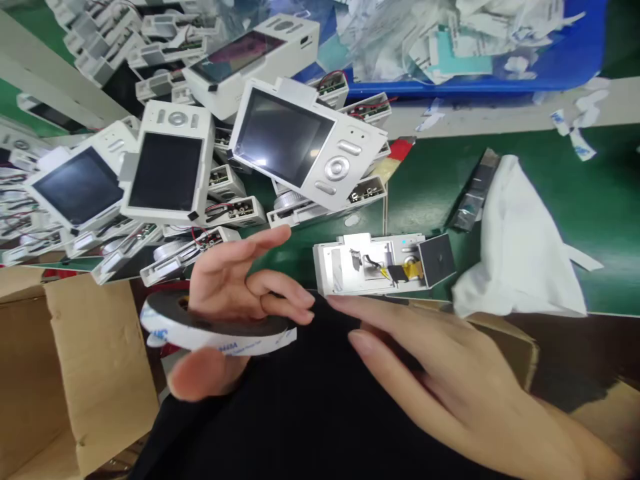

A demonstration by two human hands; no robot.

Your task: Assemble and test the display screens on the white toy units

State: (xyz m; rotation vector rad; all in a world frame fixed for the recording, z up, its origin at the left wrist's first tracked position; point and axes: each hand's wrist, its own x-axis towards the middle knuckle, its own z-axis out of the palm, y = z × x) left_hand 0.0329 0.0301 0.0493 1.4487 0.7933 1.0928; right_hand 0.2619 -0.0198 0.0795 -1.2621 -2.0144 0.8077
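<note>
My left hand (235, 287) holds a roll of white-backed tape (215, 330), with its fingers through and around the ring and the thumb below. A short tape end sticks out to the right. My right hand (440, 360) reaches in from the lower right, its index fingertip at the lower left corner of an opened white device housing (370, 263). Inside the housing are wires and a yellow patch, and a dark square screen part (437, 260) stands at its right end. Whether the right fingers pinch anything small is hidden.
White devices with dark screens (285, 137) are piled at the left and back. A blue tray (580, 60) holds plastic scraps. A white cloth (515, 247) and a black wrapped bar (475, 193) lie right. Cardboard box (100, 367) at lower left.
</note>
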